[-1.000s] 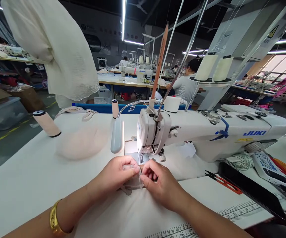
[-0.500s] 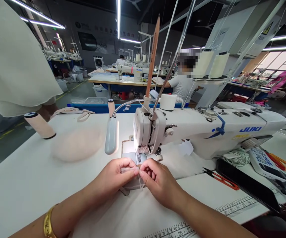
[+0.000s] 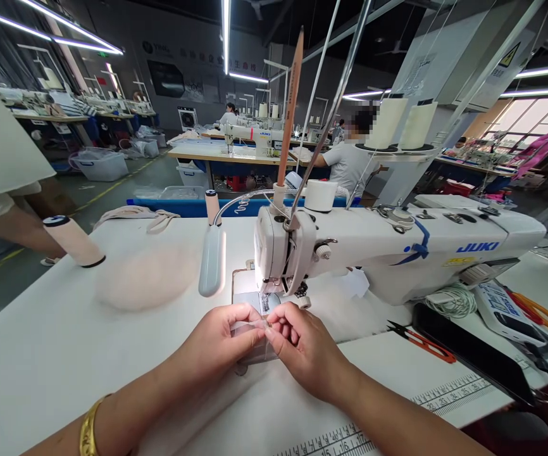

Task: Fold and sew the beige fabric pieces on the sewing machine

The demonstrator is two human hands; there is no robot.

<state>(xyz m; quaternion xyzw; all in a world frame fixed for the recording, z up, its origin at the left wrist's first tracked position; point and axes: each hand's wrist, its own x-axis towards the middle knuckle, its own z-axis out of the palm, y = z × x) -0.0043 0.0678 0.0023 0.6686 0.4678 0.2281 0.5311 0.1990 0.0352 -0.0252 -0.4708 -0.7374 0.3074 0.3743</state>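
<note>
In front of the needle area of a white sewing machine [image 3: 350, 240], my two hands meet fingertip to fingertip. Sheer white fabric [image 3: 250, 345] is pinched between the thumb and fingers of my left hand [image 3: 224, 335]. My right hand [image 3: 305, 345] is closed too, its thumb and forefinger on the same fabric where the hands touch. The sheer cloth hangs below my fingers and spreads toward the table's front edge. Just beyond my fingertips lies the metal needle plate [image 3: 245, 297], lit by a small grey lamp [image 3: 212, 263].
Thread snips [image 3: 423, 342] and a black phone [image 3: 473, 351] lie to the right, near a printed ruler strip [image 3: 340, 440]. A peach thread cone [image 3: 74, 242] lies by a round of sheer fabric [image 3: 145, 275]. A co-worker [image 3: 350, 158] sits beyond the machine.
A person in a white garment at the far left has moved further left, uncovering more workstations. My hands keep nearly the same place and pinch.
</note>
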